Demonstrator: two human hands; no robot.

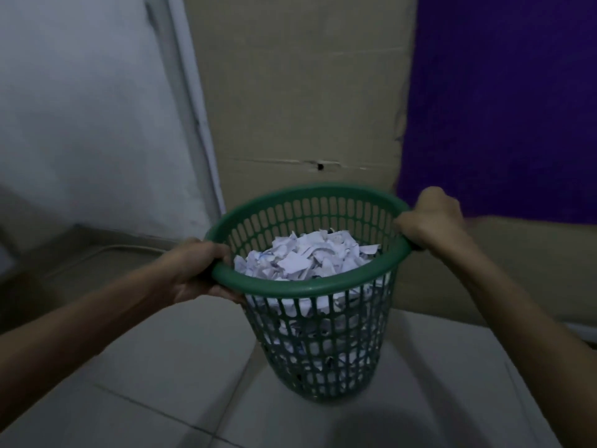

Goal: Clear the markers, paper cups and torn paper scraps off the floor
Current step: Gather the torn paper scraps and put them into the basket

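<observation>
**Both hands gripping the basket by its rim**

You are looking down at a pale tiled floor [168, 376], dim in this light. A sheet of brown cardboard [303, 92] is standing upright at its far edge, in the middle of your view. A white wall [80, 108] is running off to the left of the cardboard, and a purple panel [504, 101] is filling the space to its right. A light cable [97, 253] is lying along the far-left edge of the floor, close under the wall.

A green basket [316, 360] with slotted sides is sitting in front of the cardboard, roughly upright. Whether its base is resting on the tiles or just off them, you cannot tell from here. It is carrying the torn paper scraps [307, 257], white with faint ink marks, and they are piling up to just below the rim. More are showing through the slots lower down.

Your left hand [200, 270] is gripping the near-left part of the rim, fingers curled round it. Your right hand [429, 221] is gripping the far-right part of the rim in the same way, knuckles up. Both forearms are reaching in from the lower corners of your view.
</observation>
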